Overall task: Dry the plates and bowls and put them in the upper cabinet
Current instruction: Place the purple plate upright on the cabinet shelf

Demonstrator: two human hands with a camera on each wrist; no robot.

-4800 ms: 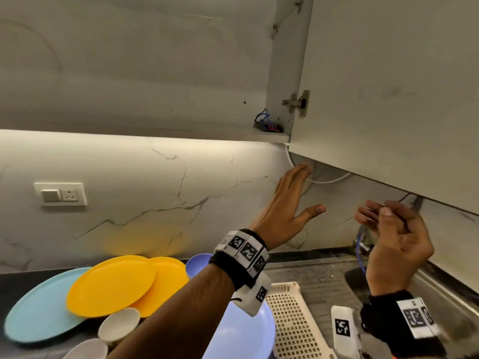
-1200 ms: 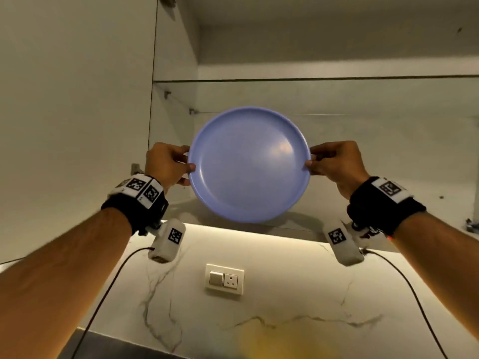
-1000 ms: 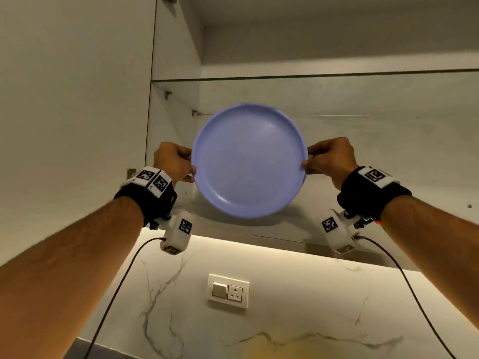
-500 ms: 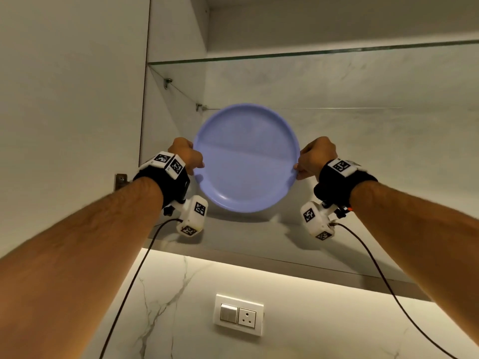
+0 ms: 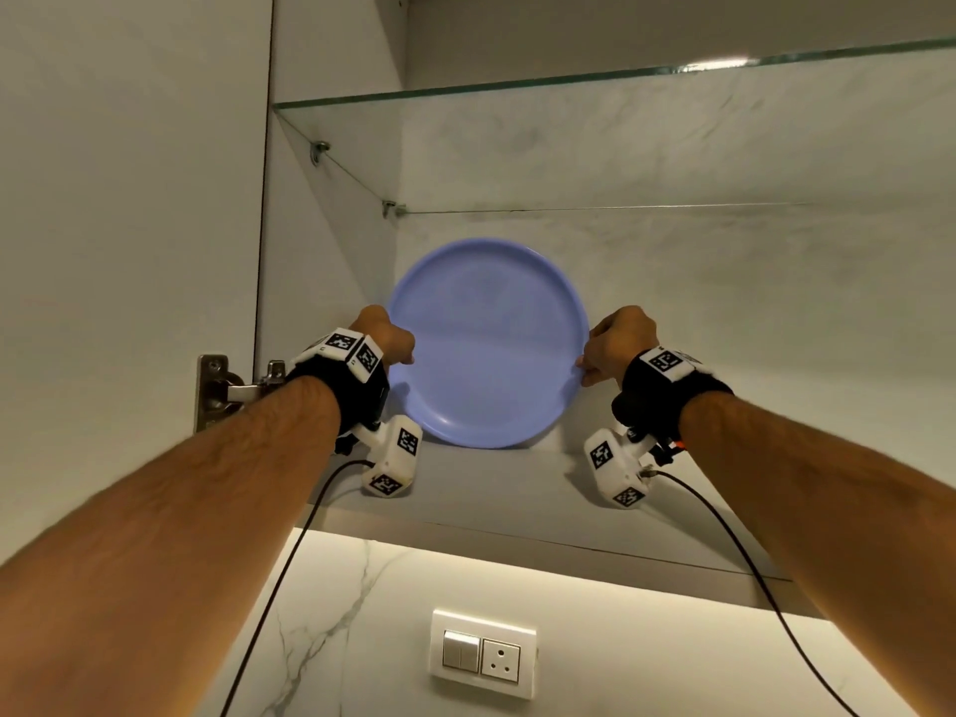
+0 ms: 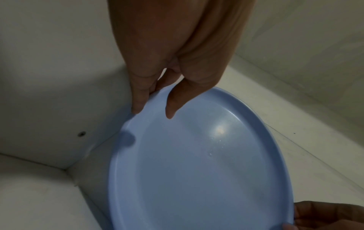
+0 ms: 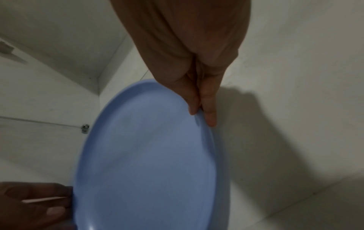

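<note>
Fingers of the left hand are pinched on the left rim of a blue plate, with the thumb on the face and the other fingers behind the rim; the fingers of the right hand are closed on the opposite rim in the same way. The plate is held upright inside the upper cabinet, facing outward, near the back wall and close to the left side wall. Its lower edge appears to be at or just above the cabinet floor, under a glass shelf; whether it is touching cannot be told.

The step in hand is judged to be the putting away of this plate, the drying of it being apparently done, though a few small droplets are seen on its face in the left wrist view. For the next move, the lower edge would need to be set on the cabinet floor and the plate either leaned against the back wall or tipped down flat before the grip is let go. A smooth plate left standing could slide forward at the base, so both rims are best released only once it is seen to be steady.

No brand or label is visible on the plate or the cabinet. Black-and-white square code markers are carried on the wristbands and the wrist cameras, but no words can be read. A switch and socket plate on the wall below bears no writing.
</note>
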